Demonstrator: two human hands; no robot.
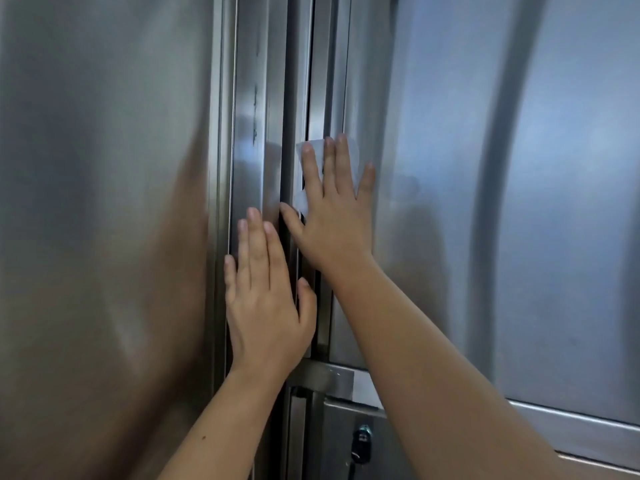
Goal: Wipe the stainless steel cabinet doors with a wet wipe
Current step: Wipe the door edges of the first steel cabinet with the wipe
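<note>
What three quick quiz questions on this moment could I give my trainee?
1. True or false: the wet wipe lies under the right hand.
2. Which hand rests bare on the steel?
3. The lock with a key sits: A above both hands, B below them, C left of the left hand.

Key: 1 true; 2 the left hand, flat on the left door's edge strip; 3 B.

The left door and right door meet at a middle seam. The left hand lies flat left of the seam, lower down. The right hand presses a wipe on the right door's edge. A lock sits below.
</note>
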